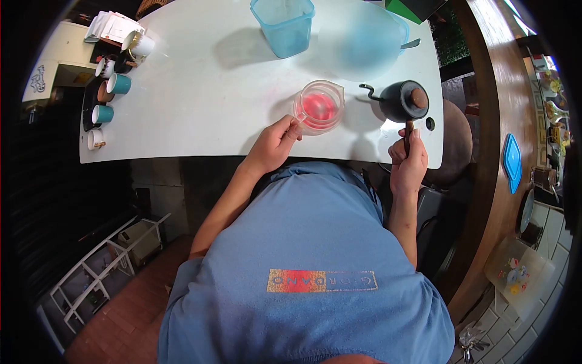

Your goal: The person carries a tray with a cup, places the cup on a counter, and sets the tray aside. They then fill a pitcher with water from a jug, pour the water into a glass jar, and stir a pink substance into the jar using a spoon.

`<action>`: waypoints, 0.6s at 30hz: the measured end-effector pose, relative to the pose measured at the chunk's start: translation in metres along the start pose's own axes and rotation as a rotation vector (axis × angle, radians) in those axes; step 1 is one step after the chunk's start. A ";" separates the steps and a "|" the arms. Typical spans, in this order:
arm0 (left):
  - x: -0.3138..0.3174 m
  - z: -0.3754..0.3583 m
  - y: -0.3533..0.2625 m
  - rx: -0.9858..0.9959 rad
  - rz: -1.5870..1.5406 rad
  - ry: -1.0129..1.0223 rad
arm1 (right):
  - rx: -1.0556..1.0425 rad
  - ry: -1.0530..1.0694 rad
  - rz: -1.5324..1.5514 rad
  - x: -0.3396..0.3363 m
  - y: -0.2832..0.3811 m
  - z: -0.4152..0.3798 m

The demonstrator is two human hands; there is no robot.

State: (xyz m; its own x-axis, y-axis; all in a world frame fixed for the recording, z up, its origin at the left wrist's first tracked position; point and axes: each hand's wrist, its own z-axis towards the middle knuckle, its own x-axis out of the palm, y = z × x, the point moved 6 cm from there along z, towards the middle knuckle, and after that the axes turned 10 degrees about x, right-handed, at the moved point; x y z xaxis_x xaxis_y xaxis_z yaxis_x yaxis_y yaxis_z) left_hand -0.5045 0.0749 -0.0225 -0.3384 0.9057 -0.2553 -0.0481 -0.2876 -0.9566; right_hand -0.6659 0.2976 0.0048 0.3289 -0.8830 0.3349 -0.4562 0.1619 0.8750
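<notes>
My left hand is closed on the handle of a clear glass jug that has red liquid in its bottom. The jug is close over the white table near its front edge, with its spout toward the right. To the right, my right hand grips the dark wooden handle of a black gooseneck kettle. The kettle's thin spout points left toward the jug, and its lid carries a brown knob. A gap separates spout and jug.
Farther back on the white table stand a blue translucent container and a large round light-blue vessel with a spoon handle beside it. Several cups line the left end. A wooden ledge runs along the right.
</notes>
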 end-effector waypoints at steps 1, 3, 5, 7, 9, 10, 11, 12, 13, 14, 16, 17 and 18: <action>0.000 0.000 0.000 0.001 0.001 -0.002 | 0.005 -0.039 -0.007 -0.008 -0.006 0.003; 0.000 0.000 -0.001 0.000 -0.007 -0.029 | 0.010 -0.077 -0.013 -0.016 -0.012 0.006; 0.001 -0.001 0.004 0.003 0.007 -0.030 | 0.039 -0.138 -0.111 -0.022 -0.017 0.006; 0.001 -0.001 0.007 0.009 0.021 -0.023 | 0.043 -0.152 -0.131 -0.025 -0.022 0.008; 0.000 -0.001 0.009 -0.004 0.014 -0.018 | 0.046 -0.170 -0.151 -0.027 -0.024 0.010; 0.001 -0.001 0.012 -0.002 0.012 -0.009 | 0.060 -0.165 -0.182 -0.027 -0.025 0.011; 0.000 -0.001 0.015 0.022 0.020 -0.022 | 0.074 -0.158 -0.213 -0.025 -0.026 0.012; -0.001 0.000 0.015 0.046 0.027 -0.036 | 0.080 -0.164 -0.196 -0.021 -0.025 0.011; -0.001 0.001 0.016 0.048 0.027 -0.029 | 0.079 -0.170 -0.192 -0.017 -0.025 0.012; -0.001 0.001 0.016 0.058 0.033 -0.036 | 0.073 -0.182 -0.197 -0.014 -0.025 0.013; -0.003 0.003 0.016 0.068 0.039 -0.039 | 0.055 -0.170 -0.182 -0.011 -0.026 0.018; -0.004 0.004 0.016 0.073 0.059 -0.038 | 0.055 -0.174 -0.180 -0.012 -0.027 0.021; -0.004 0.004 0.016 0.076 0.078 -0.038 | 0.075 -0.153 -0.167 -0.013 -0.028 0.023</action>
State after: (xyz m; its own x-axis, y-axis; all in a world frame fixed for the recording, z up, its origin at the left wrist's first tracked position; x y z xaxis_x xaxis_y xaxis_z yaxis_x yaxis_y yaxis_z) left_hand -0.5076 0.0653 -0.0361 -0.3795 0.8677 -0.3211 -0.0911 -0.3804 -0.9203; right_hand -0.6762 0.2939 -0.0324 0.2779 -0.9523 0.1260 -0.4682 -0.0198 0.8834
